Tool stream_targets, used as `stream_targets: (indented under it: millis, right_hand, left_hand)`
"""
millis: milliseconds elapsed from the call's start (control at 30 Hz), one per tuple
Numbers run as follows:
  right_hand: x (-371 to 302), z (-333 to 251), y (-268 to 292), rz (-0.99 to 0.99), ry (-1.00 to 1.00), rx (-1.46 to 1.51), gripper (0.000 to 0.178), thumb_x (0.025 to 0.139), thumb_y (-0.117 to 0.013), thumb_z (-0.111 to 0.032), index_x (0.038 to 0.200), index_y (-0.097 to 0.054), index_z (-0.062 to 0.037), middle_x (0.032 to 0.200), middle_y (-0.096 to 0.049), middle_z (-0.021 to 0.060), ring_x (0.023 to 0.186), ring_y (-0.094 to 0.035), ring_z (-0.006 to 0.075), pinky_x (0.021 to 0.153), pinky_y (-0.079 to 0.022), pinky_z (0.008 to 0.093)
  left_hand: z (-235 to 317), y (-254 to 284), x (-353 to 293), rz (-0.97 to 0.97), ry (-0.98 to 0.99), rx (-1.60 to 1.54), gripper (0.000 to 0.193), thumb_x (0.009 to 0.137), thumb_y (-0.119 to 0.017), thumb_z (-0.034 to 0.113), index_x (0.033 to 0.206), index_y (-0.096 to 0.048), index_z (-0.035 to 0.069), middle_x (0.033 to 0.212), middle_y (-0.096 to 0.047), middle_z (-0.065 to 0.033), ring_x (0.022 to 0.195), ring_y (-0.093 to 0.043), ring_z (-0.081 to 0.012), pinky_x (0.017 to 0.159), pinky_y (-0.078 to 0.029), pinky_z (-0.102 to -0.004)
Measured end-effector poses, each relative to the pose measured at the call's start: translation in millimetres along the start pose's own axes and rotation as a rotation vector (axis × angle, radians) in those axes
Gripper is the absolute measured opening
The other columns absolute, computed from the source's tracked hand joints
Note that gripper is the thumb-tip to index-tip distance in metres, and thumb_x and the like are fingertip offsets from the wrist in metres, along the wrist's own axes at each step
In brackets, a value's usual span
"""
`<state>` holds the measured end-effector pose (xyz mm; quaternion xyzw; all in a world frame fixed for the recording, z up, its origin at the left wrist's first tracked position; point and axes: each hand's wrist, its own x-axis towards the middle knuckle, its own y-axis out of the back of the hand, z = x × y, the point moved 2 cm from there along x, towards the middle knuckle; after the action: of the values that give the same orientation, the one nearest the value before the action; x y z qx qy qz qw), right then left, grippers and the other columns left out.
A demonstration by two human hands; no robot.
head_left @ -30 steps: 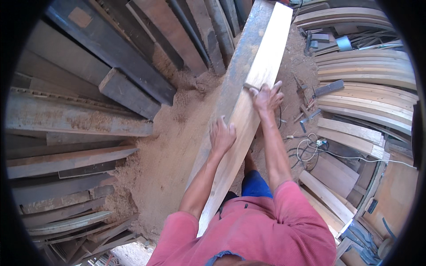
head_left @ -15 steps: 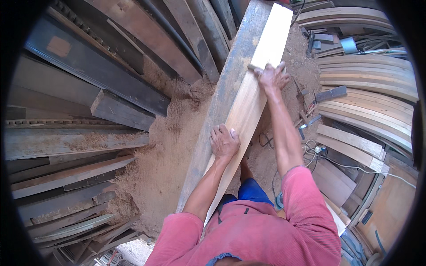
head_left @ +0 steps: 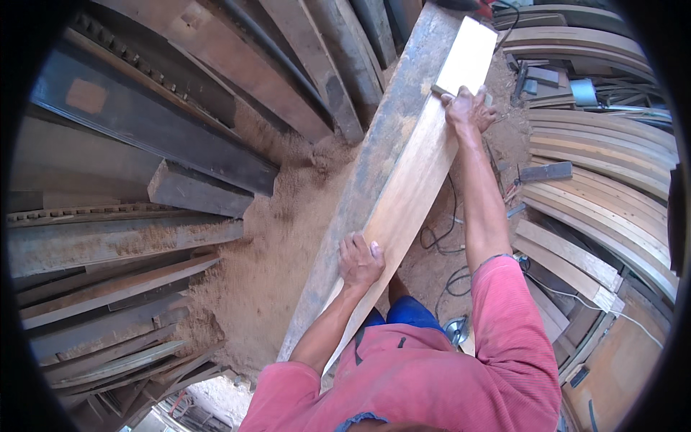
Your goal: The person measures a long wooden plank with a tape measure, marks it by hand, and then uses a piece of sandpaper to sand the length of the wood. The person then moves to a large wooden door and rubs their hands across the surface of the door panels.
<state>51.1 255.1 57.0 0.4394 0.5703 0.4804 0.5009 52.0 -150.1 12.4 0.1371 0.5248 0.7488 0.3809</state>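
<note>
A long pale wooden board (head_left: 412, 176) lies lengthwise on a wider, weathered plank (head_left: 374, 162), running from my body to the far end. Near the far part of the board, my right hand (head_left: 468, 111) is closed on a narrow strip (head_left: 437, 90) that lies across its face. The strip's middle is hidden under my fingers, so I cannot tell its exact kind. My left hand (head_left: 361, 261) grips the board's left edge closer to me, fingers curled and thumb on top. Beyond the right hand the board looks bright white.
Dark timber beams (head_left: 165, 122) crowd the left side, over sawdust-covered ground (head_left: 281, 245). Curved wooden pieces (head_left: 597, 137) are stacked at right. A black cable (head_left: 439, 237) loops beside the board. A circular saw blade (head_left: 455, 330) shows near my right side.
My right hand has slid farther along the board with the strip, toward the far end. The left hand stays at about the same place on the edge. The view has shifted slightly.
</note>
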Motion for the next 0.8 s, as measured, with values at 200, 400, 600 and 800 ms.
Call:
stream_targets:
  millis: [200,400,600,800]
  right_hand:
    - [1,0,3,-0.015,-0.029,0.037,0.051,0.086,-0.072,-0.053,0.126,-0.068,-0.0211,0.153,-0.040,0.0158,0.123,-0.053,0.0482,0.101,-0.046,0.0534]
    - [-10,-7,-5,0.050,0.006,0.082,0.058,0.086,-0.075,-0.048,0.130,-0.066,-0.0120,0.164,-0.027,0.0204,0.125,-0.052,0.0493,0.099,-0.048,0.0552]
    - [-49,4,-18,-0.066,-0.023,0.020,0.058,0.090,-0.069,-0.054,0.133,-0.066,-0.0151,0.165,-0.027,0.0223,0.120,-0.054,0.0458,0.095,-0.049,0.0524]
    - [57,25,-17,0.108,0.016,-0.101,0.056,0.087,-0.067,-0.061,0.126,-0.071,-0.0209,0.162,-0.032,0.0192,0.125,-0.052,0.0475,0.099,-0.048,0.0554]
  left_hand:
    - [-3,-2,-1,0.028,-0.015,0.013,0.039,0.084,-0.063,0.028,0.106,-0.053,-0.003,0.105,-0.055,-0.0244,0.099,-0.055,-0.0431,0.085,-0.047,-0.0542]
    - [-1,-1,1,0.073,0.031,0.013,0.039,0.084,-0.063,0.030,0.105,-0.054,-0.002,0.103,-0.057,-0.0230,0.099,-0.056,-0.0418,0.086,-0.046,-0.0537]
    - [1,5,3,-0.004,0.012,-0.019,0.041,0.084,-0.063,0.030,0.109,-0.054,-0.001,0.104,-0.057,-0.0221,0.099,-0.057,-0.0405,0.083,-0.046,-0.0534]
    - [5,3,0,-0.032,-0.010,-0.019,0.044,0.082,-0.064,0.029,0.112,-0.054,-0.002,0.105,-0.056,-0.0216,0.098,-0.056,-0.0396,0.081,-0.046,-0.0527]
